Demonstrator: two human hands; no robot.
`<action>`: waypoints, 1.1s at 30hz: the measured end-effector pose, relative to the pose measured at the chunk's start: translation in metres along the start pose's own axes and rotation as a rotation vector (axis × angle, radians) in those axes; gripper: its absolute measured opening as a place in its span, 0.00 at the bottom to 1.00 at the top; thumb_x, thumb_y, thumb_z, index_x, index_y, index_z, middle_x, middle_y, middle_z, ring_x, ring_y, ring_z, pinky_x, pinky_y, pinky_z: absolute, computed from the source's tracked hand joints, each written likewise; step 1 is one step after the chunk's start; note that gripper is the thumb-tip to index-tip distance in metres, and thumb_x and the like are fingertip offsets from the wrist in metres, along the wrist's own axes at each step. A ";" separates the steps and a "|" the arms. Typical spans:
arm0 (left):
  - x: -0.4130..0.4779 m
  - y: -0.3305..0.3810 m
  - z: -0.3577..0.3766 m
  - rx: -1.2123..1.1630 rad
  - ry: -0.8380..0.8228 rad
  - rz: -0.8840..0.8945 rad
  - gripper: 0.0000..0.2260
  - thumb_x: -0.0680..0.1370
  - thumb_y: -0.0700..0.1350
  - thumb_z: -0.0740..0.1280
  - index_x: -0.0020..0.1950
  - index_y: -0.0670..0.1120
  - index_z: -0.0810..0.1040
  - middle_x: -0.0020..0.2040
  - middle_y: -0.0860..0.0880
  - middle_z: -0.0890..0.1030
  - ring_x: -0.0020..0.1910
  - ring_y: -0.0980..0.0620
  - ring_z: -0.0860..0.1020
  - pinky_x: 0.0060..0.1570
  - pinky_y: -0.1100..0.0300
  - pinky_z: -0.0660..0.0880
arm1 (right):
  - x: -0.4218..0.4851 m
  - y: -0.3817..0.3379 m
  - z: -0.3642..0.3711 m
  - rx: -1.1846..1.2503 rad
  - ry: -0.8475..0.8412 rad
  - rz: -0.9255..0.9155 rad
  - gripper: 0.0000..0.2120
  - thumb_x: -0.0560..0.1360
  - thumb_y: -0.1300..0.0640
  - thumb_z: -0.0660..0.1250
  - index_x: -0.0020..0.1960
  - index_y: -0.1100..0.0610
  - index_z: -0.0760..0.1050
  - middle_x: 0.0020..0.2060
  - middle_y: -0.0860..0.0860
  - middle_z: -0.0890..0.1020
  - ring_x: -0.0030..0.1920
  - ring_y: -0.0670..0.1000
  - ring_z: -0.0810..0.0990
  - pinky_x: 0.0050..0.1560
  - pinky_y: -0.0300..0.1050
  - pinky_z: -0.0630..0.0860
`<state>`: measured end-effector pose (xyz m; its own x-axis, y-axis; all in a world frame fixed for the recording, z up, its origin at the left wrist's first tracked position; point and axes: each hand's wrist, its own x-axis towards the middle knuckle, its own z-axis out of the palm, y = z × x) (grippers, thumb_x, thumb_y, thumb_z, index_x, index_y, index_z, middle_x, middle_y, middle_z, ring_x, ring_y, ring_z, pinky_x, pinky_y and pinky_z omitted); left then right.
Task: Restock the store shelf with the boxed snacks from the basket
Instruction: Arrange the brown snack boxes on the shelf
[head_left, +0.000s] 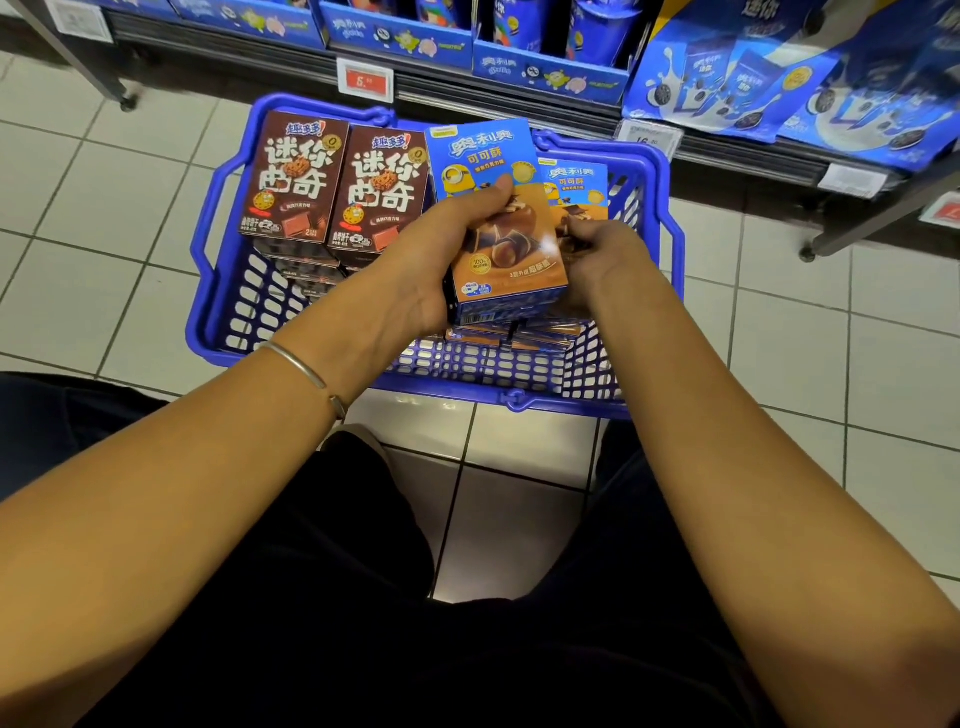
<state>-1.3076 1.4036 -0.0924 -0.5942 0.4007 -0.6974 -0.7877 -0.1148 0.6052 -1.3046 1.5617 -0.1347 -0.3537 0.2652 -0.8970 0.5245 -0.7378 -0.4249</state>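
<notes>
A blue plastic basket (218, 291) sits on the tiled floor in front of the shelf. Two brown snack boxes (332, 182) lie on stacks at its left side. My left hand (441, 249) grips a blue-and-orange snack box (498, 208), lifted above the stack at the basket's right. A second blue-and-orange box (579, 189) lies just behind and to the right, and my right hand (602, 254) has its fingers curled on its lower edge. More such boxes (519, 332) lie stacked underneath.
The bottom shelf (519, 98) runs across the top, holding blue cartons (550, 73) and large blue bags (779, 78) at the right. Price tags (365, 80) hang on its edge. A metal rack leg (841, 234) stands at the right. My dark-clothed knees fill the foreground.
</notes>
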 end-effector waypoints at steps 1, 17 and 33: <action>0.000 0.001 0.000 -0.008 -0.001 0.005 0.09 0.80 0.50 0.74 0.51 0.44 0.83 0.45 0.42 0.88 0.39 0.44 0.88 0.39 0.46 0.86 | 0.000 0.000 -0.002 0.012 0.007 0.032 0.07 0.80 0.58 0.68 0.47 0.60 0.74 0.57 0.61 0.79 0.58 0.66 0.79 0.66 0.64 0.73; -0.008 0.028 -0.001 -0.017 0.000 0.138 0.09 0.83 0.50 0.71 0.49 0.45 0.83 0.43 0.45 0.88 0.41 0.44 0.88 0.44 0.41 0.86 | -0.049 0.021 -0.044 0.258 -0.213 -0.094 0.18 0.65 0.48 0.78 0.54 0.53 0.83 0.45 0.48 0.88 0.47 0.53 0.87 0.51 0.45 0.81; -0.032 0.147 0.007 0.133 0.082 0.323 0.14 0.81 0.52 0.72 0.60 0.43 0.83 0.49 0.43 0.88 0.40 0.46 0.88 0.38 0.51 0.85 | -0.181 -0.043 0.039 0.050 -0.543 -0.633 0.24 0.78 0.46 0.67 0.72 0.49 0.73 0.62 0.50 0.83 0.62 0.53 0.83 0.66 0.54 0.75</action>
<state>-1.4033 1.3803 0.0216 -0.8246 0.2878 -0.4871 -0.5322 -0.1022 0.8404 -1.2937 1.5209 0.0512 -0.9008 0.3126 -0.3012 0.0700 -0.5802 -0.8115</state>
